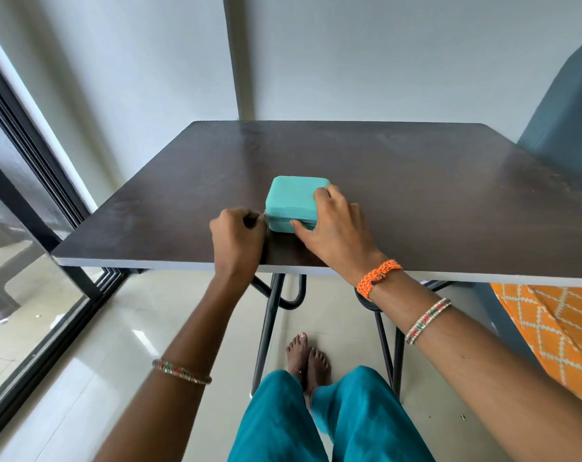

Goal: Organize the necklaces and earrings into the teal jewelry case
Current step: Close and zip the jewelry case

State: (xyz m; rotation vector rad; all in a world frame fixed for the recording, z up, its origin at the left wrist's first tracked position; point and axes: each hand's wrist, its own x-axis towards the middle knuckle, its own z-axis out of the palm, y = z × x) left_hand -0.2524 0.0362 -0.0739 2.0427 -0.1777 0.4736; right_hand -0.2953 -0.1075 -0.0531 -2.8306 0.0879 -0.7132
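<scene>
A small teal jewelry case (291, 198) sits closed on the dark table (416, 195), near the front edge. My right hand (336, 228) grips its right side, fingers over the lid and thumb pressed on the front wall. My left hand (238, 238) is at the case's front left corner, fingers curled and pinching the small zipper pull there. No necklaces or earrings are in view.
The table's front edge (183, 264) runs just below my hands. A glass sliding door (23, 228) stands to the left, a wall behind. An orange patterned cloth (549, 335) hangs at the right. My legs and feet are under the table.
</scene>
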